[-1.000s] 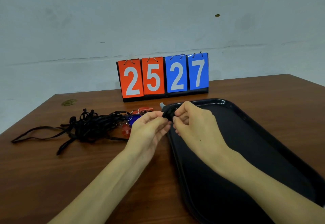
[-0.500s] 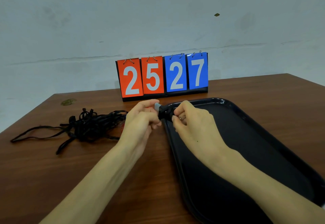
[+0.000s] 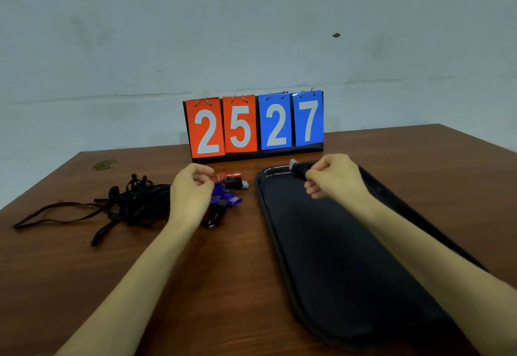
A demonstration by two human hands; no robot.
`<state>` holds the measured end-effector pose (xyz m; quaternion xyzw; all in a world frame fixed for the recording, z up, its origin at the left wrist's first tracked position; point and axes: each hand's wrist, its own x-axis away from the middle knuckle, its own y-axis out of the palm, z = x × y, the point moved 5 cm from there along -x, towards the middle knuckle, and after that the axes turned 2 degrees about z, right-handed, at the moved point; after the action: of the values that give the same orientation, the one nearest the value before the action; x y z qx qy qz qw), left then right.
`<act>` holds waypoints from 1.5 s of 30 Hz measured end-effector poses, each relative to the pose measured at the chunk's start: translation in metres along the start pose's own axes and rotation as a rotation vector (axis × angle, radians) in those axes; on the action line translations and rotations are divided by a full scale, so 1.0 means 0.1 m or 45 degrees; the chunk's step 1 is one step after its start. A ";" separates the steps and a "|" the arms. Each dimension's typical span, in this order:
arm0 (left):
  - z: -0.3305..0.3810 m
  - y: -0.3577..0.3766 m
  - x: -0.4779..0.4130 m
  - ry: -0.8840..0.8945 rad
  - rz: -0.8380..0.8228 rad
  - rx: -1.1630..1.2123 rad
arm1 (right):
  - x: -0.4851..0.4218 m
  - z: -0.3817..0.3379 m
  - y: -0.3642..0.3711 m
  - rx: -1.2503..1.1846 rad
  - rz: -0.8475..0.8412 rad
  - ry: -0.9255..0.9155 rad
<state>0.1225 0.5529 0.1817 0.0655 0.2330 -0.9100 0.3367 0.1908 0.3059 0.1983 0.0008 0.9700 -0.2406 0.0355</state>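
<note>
Right hand [image 3: 335, 179] pinches rolled black bundle [image 3: 298, 168], tray [image 3: 349, 271] far-left corner. Left hand [image 3: 190, 190] curled, grip unclear, amid whistles [image 3: 229, 188]; strap tangle [image 3: 134, 204] alongside; scoreboard [image 3: 254, 126] behind.

Black bundle [image 3: 300, 171] mostly behind right hand [image 3: 335, 181]

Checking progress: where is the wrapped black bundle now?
Head view, right of centre: the right hand pinches the wrapped black bundle at the far left corner of the black tray, before the scoreboard.

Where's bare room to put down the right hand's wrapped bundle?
The black tray is bare from the right hand, holding the bundle, to its near rim. The table strip between tray and left forearm is free too. Crowded: whistles and tangled cords around the left hand.
</note>
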 end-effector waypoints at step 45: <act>0.33 0.30 0.37 0.542 -0.441 -0.272 | 0.34 -0.31 0.37 -1.561 -0.380 0.339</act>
<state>0.1148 0.4957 0.1895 0.1784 0.4006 -0.8900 0.1248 0.1554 0.3527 0.2057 -0.1247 0.9173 0.3570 -0.1249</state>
